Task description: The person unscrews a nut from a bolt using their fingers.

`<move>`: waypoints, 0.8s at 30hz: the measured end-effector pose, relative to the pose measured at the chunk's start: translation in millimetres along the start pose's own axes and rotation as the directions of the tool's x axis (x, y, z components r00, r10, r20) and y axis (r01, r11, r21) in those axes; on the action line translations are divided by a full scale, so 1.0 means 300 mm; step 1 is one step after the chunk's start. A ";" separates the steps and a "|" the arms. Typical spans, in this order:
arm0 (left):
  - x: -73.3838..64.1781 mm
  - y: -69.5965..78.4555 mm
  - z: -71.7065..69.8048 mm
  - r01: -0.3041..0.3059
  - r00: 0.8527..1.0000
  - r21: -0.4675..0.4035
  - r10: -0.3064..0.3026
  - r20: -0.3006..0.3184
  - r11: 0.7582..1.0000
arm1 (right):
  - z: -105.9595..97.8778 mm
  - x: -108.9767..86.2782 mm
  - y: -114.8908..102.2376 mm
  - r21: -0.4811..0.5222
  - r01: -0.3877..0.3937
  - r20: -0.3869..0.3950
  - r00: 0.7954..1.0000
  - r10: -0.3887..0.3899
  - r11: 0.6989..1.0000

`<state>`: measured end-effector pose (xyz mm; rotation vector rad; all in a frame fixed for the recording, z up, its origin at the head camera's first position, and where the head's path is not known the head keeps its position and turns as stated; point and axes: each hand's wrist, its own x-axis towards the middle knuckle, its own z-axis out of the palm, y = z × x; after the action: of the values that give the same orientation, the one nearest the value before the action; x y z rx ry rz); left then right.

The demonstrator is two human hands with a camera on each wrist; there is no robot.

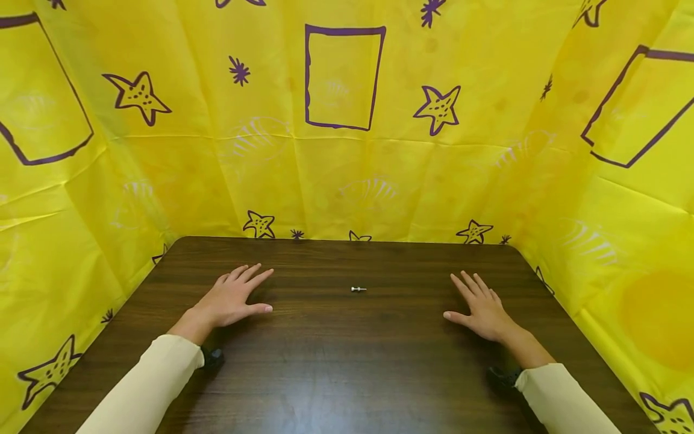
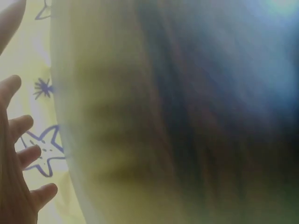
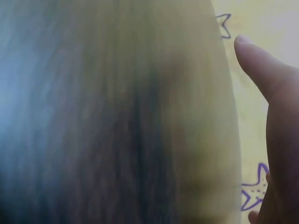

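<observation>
A small, pale metallic piece (image 1: pixel 358 289), wider at its left end and thin like a pin at its right, lies on the brown wooden table (image 1: pixel 347 349). It is too small to tell its exact kind. To its left my left hand (image 1: pixel 230 298) is spread, palm down, with nothing in it. My right hand (image 1: pixel 482 310) is likewise spread to the right of the piece and holds nothing. Both hands are well apart from the piece. The left wrist view shows the left fingers (image 2: pixel 30 156); in the right wrist view the right thumb (image 3: pixel 261 65) shows.
Yellow cloth (image 1: pixel 347 175) printed with purple stars, frames and pale fish hangs behind the table and along both sides. Dark wrist straps (image 1: pixel 212 357) show below the cream sleeves (image 1: pixel 149 380). Light glares off the near tabletop.
</observation>
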<state>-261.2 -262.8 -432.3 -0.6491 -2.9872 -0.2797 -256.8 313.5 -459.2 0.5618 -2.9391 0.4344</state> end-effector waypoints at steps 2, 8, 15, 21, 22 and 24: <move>0.012 0.011 0.001 -0.010 1.000 -0.004 0.010 -0.002 1.000 | 0.006 0.008 -0.009 0.030 0.012 -0.011 1.000 -0.012 0.999; 0.037 0.039 0.016 -0.024 1.000 -0.049 0.024 0.001 0.998 | 0.036 0.023 -0.033 0.107 0.060 -0.052 0.997 -0.054 0.992; 0.064 0.081 0.029 -0.030 1.000 -0.127 0.031 0.003 0.991 | 0.047 0.047 -0.057 0.127 0.164 -0.150 0.978 -0.145 0.978; 0.090 0.141 0.035 -0.059 0.998 -0.254 0.065 0.014 0.965 | 0.047 0.079 -0.089 0.145 0.200 -0.156 0.972 -0.177 0.969; 0.094 0.151 0.037 -0.062 0.998 -0.264 0.068 0.016 0.963 | 0.050 0.083 -0.093 0.147 0.198 -0.152 0.973 -0.175 0.969; 0.103 0.171 0.040 -0.060 0.997 -0.284 0.069 0.021 0.957 | 0.055 0.089 -0.101 0.153 0.187 -0.138 0.976 -0.166 0.970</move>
<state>-268.0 -202.1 -432.5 -0.7797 -2.9737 -0.7084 -270.9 272.5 -462.7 0.7792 -2.7213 0.6697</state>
